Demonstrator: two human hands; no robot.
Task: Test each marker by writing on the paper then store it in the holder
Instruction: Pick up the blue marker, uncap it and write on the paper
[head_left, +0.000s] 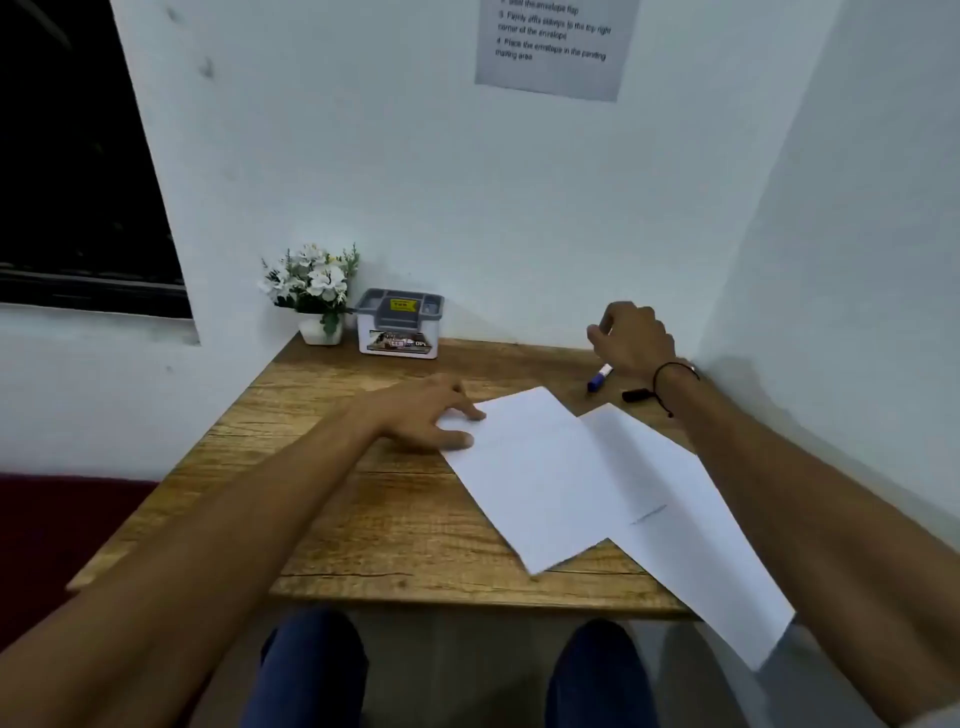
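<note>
Head: flat rectangular paper (540, 473), woodgrain desk (363, 519).

Two bare forearms, no sleeves. Thin black cord bracelet (673, 375) around the wrist of the right hand (631, 338), with a small pale bead and a loose knotted end hanging off. Nothing worn on the left hand (423, 413). Dark blue trousers (311, 670) over both knees.

The wall notice (550, 47) reads partly "Place the envelope in the pending mailing area".
</note>
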